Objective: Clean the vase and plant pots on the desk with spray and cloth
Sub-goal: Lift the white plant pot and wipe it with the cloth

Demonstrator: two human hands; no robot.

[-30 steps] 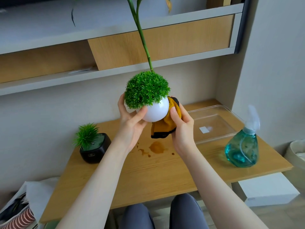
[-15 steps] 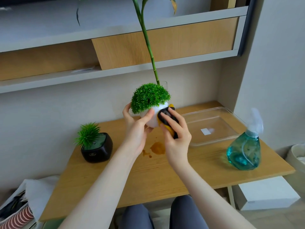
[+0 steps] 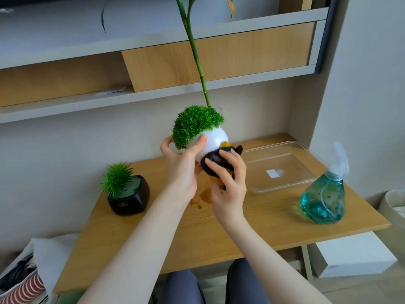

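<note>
White round pot [image 3: 215, 139] gripped in left hand [image 3: 182, 170], right hand [image 3: 228, 185] fingers pinching cloth [image 3: 215, 160] against it

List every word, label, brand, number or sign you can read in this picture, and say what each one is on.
No text here can be read.
Black plant pot: a small round emblem on its front, too blurred to read.
Clear plastic tray: a white sticker, which looks blank.
White box under the desk: a small oval mark on its side, too small to read.
Spray bottle, white pot and cloth: no lettering visible.
</note>
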